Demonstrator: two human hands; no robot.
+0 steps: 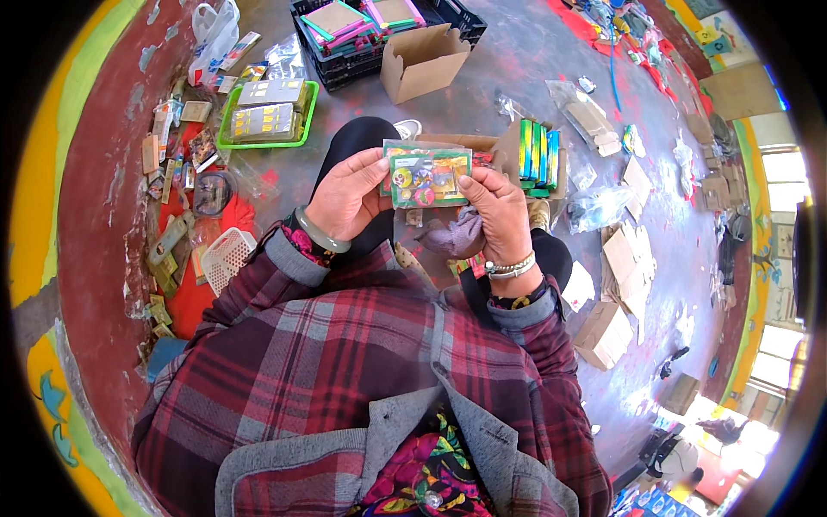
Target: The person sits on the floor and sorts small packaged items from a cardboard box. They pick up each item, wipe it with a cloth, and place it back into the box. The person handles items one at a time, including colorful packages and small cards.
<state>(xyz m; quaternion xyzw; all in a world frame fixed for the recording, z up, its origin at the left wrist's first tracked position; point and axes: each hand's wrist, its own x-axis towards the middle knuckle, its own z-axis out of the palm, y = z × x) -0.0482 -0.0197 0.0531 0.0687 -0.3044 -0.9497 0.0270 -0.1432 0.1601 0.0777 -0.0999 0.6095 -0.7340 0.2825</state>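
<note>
Between both hands I hold up a flat card packet (431, 179), green-edged with round colourful pictures, in what looks like a clear sleeve. My left hand (351, 194) pinches its left edge, thumb on the front. At the right edge my right hand (497, 211) grips it with the thumb on top. A greyish-purple cloth (457, 234) hangs against my right palm, below the packet; whether the fingers clasp it too is hard to see. Just beyond my right hand, a cardboard box (510, 146) contains several upright green, yellow and blue packs (538, 155).
To the left stands a green tray (312, 112) of stacked clear-wrapped packs. An open brown carton (422, 65) sits before a black crate (329, 69) with coloured frames. A white basket (228, 258) and clutter line the left wall. Flattened cardboard (629, 267) and plastic bags (599, 207) litter the right floor.
</note>
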